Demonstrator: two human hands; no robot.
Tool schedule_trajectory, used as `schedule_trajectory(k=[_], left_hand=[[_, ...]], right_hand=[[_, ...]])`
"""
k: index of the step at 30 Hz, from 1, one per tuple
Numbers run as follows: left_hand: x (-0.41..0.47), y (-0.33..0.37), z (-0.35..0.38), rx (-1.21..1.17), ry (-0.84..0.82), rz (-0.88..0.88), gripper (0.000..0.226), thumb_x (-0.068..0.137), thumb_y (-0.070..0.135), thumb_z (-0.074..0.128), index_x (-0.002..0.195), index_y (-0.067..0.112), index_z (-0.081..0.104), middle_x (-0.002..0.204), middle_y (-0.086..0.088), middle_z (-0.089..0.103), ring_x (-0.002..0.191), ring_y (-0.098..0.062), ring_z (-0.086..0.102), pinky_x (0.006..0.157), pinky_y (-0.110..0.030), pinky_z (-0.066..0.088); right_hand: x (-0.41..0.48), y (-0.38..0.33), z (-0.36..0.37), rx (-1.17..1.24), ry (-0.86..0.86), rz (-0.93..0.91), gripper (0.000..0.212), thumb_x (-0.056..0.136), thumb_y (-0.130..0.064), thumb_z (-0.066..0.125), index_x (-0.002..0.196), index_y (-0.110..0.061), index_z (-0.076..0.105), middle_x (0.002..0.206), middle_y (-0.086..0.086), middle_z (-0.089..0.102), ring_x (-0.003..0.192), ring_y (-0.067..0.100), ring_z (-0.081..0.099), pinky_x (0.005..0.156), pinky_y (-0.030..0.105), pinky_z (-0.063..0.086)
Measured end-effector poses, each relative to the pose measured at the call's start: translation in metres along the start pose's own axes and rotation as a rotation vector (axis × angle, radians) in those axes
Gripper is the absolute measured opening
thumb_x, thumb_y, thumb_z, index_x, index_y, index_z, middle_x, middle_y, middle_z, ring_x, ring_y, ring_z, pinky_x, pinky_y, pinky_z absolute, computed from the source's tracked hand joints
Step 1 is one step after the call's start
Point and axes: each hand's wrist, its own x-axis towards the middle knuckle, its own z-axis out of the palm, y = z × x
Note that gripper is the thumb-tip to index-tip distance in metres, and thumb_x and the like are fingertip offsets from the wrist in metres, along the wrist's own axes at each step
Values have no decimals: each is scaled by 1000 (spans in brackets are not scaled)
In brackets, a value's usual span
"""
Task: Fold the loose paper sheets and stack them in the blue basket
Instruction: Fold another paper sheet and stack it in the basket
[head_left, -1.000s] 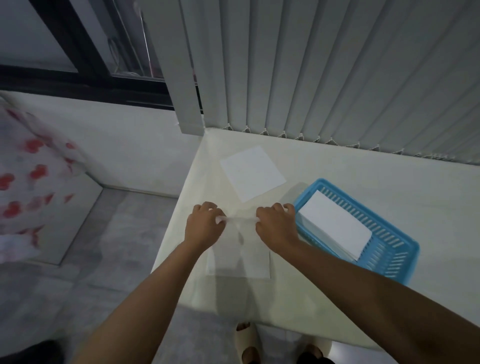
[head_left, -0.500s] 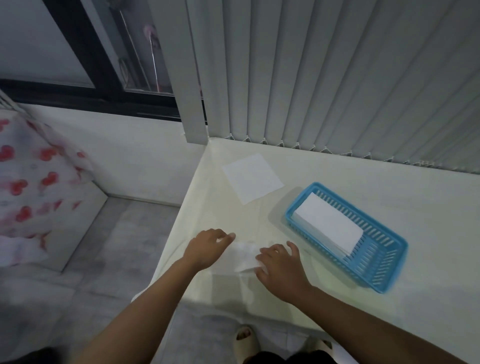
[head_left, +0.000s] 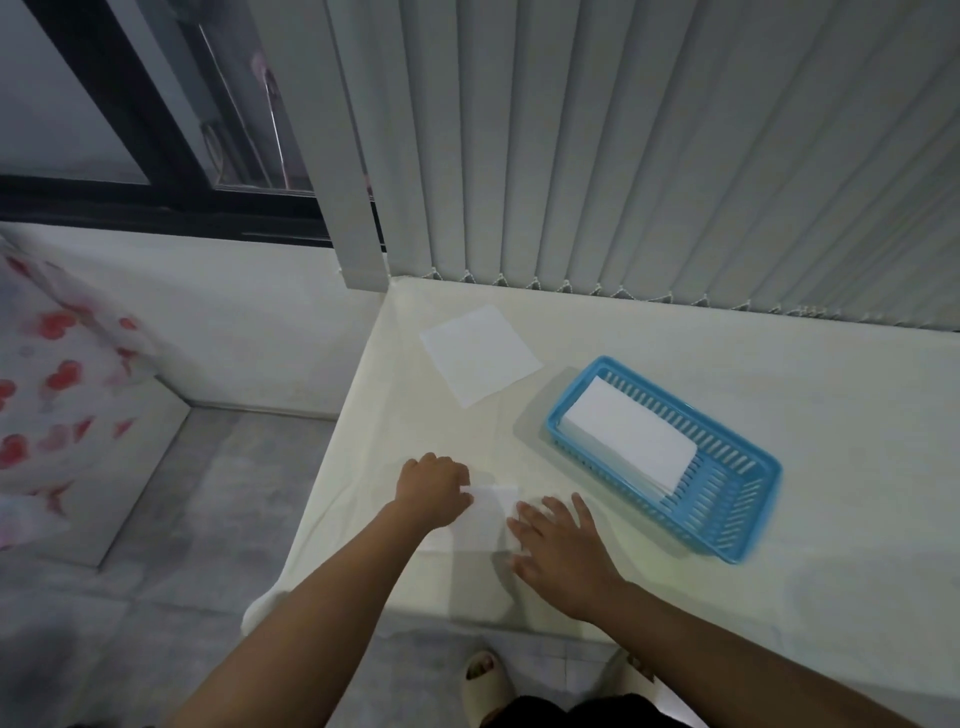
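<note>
Hands slid nearer since before: right hand (head_left: 563, 545) flat and spread on the folded sheet (head_left: 488, 514), left hand (head_left: 434, 491) curled, grip unclear. Sheet runs left-right.

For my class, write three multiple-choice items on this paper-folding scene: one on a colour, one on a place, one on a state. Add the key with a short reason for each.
1. What colour is the basket?
A) red B) blue C) green
2. Where does the unfolded paper sheet lie?
A) in the basket B) on the table, near its far corner C) on the floor
3. How is the right hand?
A) flat on the sheet being folded B) gripping the basket C) raised in a fist

Key: 1 B, its slatted walls are blue; 2 B, it lies flat close to the blinds; 3 A, its fingers lie spread on the paper.
</note>
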Motion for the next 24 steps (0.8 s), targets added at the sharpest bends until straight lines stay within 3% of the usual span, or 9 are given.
schedule_trajectory(k=[3, 6, 10, 12, 14, 17, 20, 24], left_hand=[[4, -1, -17, -212, -42, -65, 22, 86, 24, 54, 106, 17, 62, 115, -2, 64, 107, -23, 58, 77, -28, 40], [6, -4, -42, -338, 37, -82, 18, 84, 18, 60, 101, 13, 62, 106, -5, 64, 101, -24, 58, 72, -27, 38], [5, -1, -72, -800, 192, -174, 13, 78, 11, 67, 82, 13, 55, 84, -6, 62, 77, -26, 59, 68, -33, 50], [3, 6, -83, -1142, 267, -196, 13, 79, 7, 68, 81, 9, 55, 90, -13, 66, 82, -31, 66, 75, -40, 59], [0, 17, -90, -1430, 319, -215, 12, 81, 3, 67, 85, 3, 55, 98, -20, 66, 92, -33, 68, 77, -38, 60], [0, 35, -94, -1795, 259, -190, 13, 84, 0, 65, 81, 5, 53, 100, -21, 64, 96, -33, 66, 83, -37, 57], [3, 50, -93, -1937, 144, -159, 22, 87, 2, 62, 72, 9, 48, 99, -17, 66, 94, -28, 67, 79, -33, 59], [15, 66, -86, -1916, 89, -192, 18, 93, 15, 58, 76, 11, 54, 91, -9, 68, 81, -19, 66, 65, -25, 58]], right_hand=[[2, 4, -10, 20, 105, 14, 58, 88, -48, 21, 125, -25, 60, 141, 0, 53, 133, 28, 45, 113, 52, 21], [8, 5, -27, 198, 158, 127, 42, 93, -43, 35, 124, -27, 59, 136, -6, 56, 125, 20, 48, 109, 40, 29], [18, -2, -66, 786, 153, 439, 33, 92, -49, 48, 95, -20, 63, 98, -2, 67, 91, 16, 60, 85, 36, 49], [22, -6, -82, 1117, 79, 527, 38, 91, -52, 50, 99, -17, 60, 103, 1, 65, 94, 19, 61, 85, 35, 48], [26, -8, -95, 1421, 5, 558, 43, 89, -55, 53, 109, -18, 59, 112, 2, 64, 101, 22, 61, 87, 35, 48], [32, -7, -109, 1747, 14, 552, 38, 84, -51, 63, 106, -20, 63, 105, 1, 69, 94, 20, 64, 83, 33, 51], [35, 0, -120, 1835, 214, 579, 14, 87, -25, 67, 83, -13, 60, 78, 2, 68, 68, 14, 59, 68, 28, 50], [25, 22, -123, 1663, 407, 648, 31, 85, -14, 68, 59, -14, 51, 58, 4, 57, 51, 13, 48, 52, 23, 41]])
